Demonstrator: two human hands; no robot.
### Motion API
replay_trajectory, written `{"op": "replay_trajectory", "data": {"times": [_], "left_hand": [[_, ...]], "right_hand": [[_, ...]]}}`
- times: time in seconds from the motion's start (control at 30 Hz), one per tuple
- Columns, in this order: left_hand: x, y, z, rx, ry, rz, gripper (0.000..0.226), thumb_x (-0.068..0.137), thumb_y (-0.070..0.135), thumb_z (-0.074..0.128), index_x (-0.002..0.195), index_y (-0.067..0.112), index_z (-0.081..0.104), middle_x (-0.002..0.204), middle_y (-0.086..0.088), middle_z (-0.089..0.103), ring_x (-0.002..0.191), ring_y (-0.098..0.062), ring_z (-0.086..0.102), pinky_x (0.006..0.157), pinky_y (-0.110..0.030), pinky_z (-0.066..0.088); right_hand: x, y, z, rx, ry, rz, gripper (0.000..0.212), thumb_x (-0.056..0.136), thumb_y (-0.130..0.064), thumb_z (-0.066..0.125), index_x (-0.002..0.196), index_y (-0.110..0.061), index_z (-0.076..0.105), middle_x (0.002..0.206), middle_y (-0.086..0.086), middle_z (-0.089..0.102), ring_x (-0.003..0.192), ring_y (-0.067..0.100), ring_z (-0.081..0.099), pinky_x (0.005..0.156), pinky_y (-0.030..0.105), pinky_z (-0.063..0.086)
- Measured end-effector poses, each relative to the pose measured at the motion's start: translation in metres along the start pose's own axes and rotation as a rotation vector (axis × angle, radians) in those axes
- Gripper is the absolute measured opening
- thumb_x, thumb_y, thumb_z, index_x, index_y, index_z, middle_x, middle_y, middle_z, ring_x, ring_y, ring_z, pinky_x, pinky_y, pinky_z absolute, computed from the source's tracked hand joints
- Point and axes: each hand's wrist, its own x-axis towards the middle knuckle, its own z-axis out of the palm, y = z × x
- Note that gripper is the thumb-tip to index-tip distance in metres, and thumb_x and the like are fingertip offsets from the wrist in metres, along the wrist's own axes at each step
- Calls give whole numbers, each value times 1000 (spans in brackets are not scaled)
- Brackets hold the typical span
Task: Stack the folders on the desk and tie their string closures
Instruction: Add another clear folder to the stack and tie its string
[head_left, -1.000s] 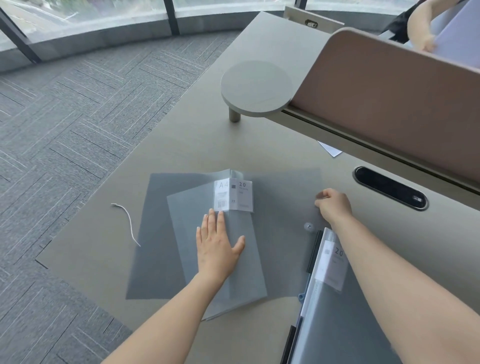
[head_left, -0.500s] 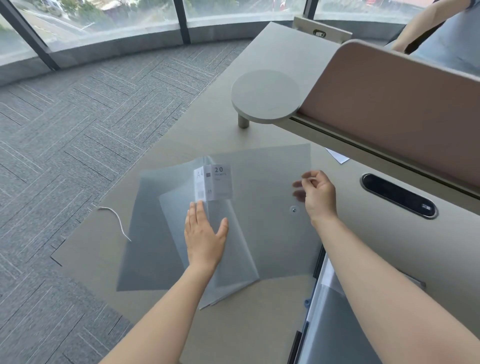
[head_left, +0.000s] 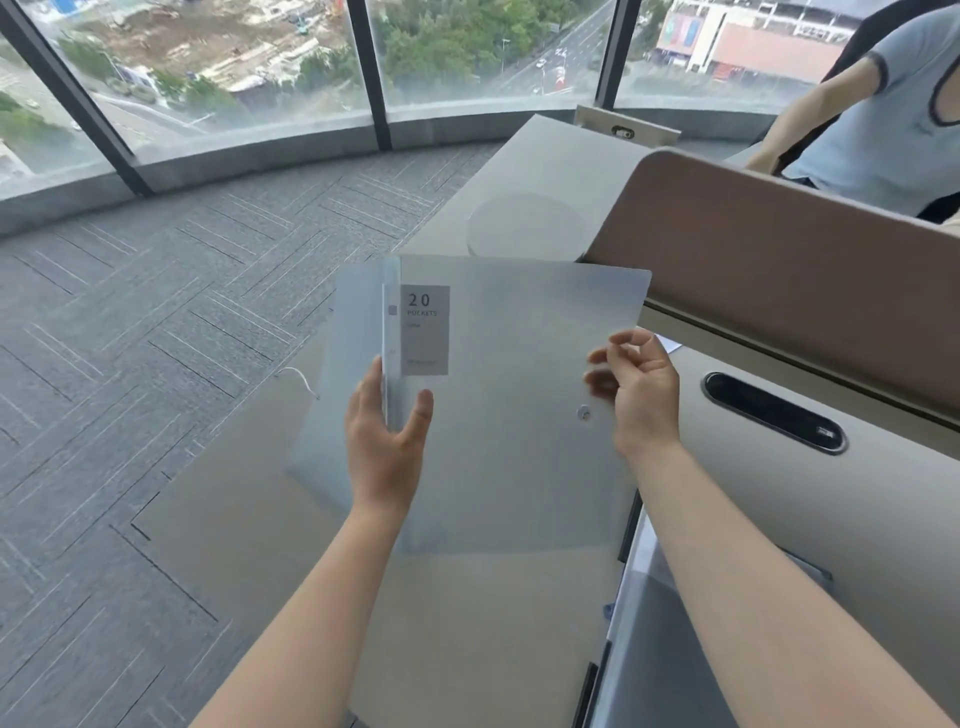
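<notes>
A translucent grey folder (head_left: 509, 467) with a white "20 POCKETS" label (head_left: 423, 330) is raised off the desk (head_left: 249, 525) and faces me, its front cover closed over the pages. My left hand (head_left: 387, 441) grips it at the spine, thumb on the front and fingers on the far side. My right hand (head_left: 641, 395) pinches the cover's right edge, its fingertips blurred behind the plastic. A round closure button (head_left: 583, 413) sits on the cover beside that hand. A loose white string (head_left: 301, 376) lies on the desk to the left. A second folder (head_left: 660, 639) lies at the lower right.
A brown partition (head_left: 779, 291) runs along the right, with a round shelf (head_left: 524, 223) at its near end and a black cable slot (head_left: 774, 410) in the desk. Another person (head_left: 883, 130) sits beyond the partition. Carpet and windows lie to the left.
The folder lay open and flat on the desk under my left palm. Now both hands have closed it and lifted it upright. My view has tilted upward.
</notes>
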Motion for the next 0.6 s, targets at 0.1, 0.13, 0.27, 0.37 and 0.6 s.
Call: {"op": "replay_trajectory", "data": {"times": [0.1,0.13,0.27,0.37,0.6], "left_hand": [[-3,21,-7,-79,5,54,65,81,52,61,141,31,47,128,14,54,125,-11,51,105,-33,41],[-5,28,-9,-92,12,79,61,82,49,63,139,32,49,124,17,55,123,-10,52,102,-29,42],[-14,60,-15,-138,33,173,38,84,37,65,118,21,63,107,4,61,100,-11,59,85,-23,46],[-23,76,-16,-166,-3,198,27,84,38,64,102,18,64,97,-6,63,90,-18,60,79,-32,47],[-52,104,-12,-352,-118,175,30,86,27,68,79,3,53,67,3,47,64,-13,41,59,-31,34]], "right_hand": [[-9,-14,-5,75,-17,-22,26,96,-1,47,84,-23,56,75,4,63,51,15,58,52,23,47],[-11,-19,-7,96,-21,-31,26,96,-2,47,85,-23,56,75,4,63,51,15,58,52,23,47],[-24,-35,-15,174,-31,-64,27,97,-3,46,84,-24,57,73,3,63,52,16,57,52,21,46],[-33,-44,-23,204,-28,-71,29,98,-3,46,83,-24,57,74,4,63,52,15,57,52,22,46],[-55,-63,-59,245,-8,-80,28,96,-2,50,83,-24,61,76,2,60,56,16,59,53,25,50]]}}
